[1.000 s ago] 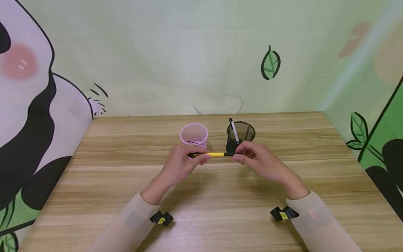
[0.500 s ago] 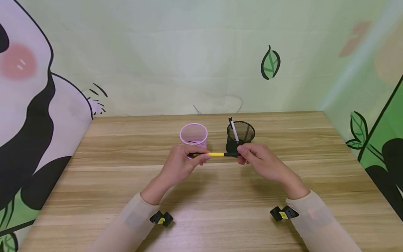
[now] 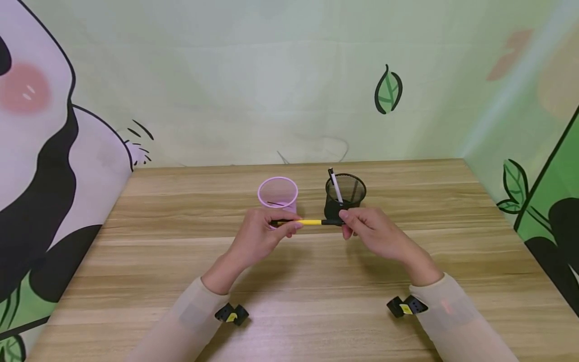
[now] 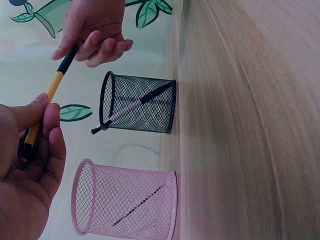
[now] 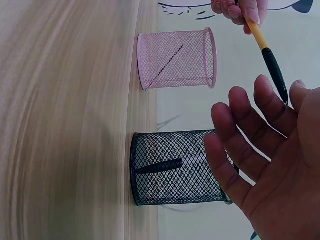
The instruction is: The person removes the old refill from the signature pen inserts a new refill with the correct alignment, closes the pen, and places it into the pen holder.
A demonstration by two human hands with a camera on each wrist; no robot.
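In the head view my left hand [image 3: 258, 234] pinches a yellow ballpoint pen [image 3: 311, 222], held level above the table. The left thumb lies along the barrel, fingers beneath. At the pen's black grip end, the thumb and forefinger of my right hand [image 3: 377, 229] pinch around the fine metal tip, which shows in the right wrist view beside the forefinger. The other right fingers are loosely bent. Just beyond the hands stand a pink mesh pen holder [image 5: 175, 60] and a black mesh pen holder [image 4: 137, 102]. A white pen with a black end [image 3: 336, 186] leans inside the black one.
The wooden table [image 3: 307, 301] runs back to a wall cloth printed with a panda and leaves [image 3: 388, 90]. A thin dark line [image 4: 137, 206] shows slanting across the pink holder. Small black cameras [image 3: 232, 313] sit at both wrists.
My right hand has shifted its hold at the pen's tip: the thumb now lies over the top, with fingers below. My left hand and the pen stay in place.
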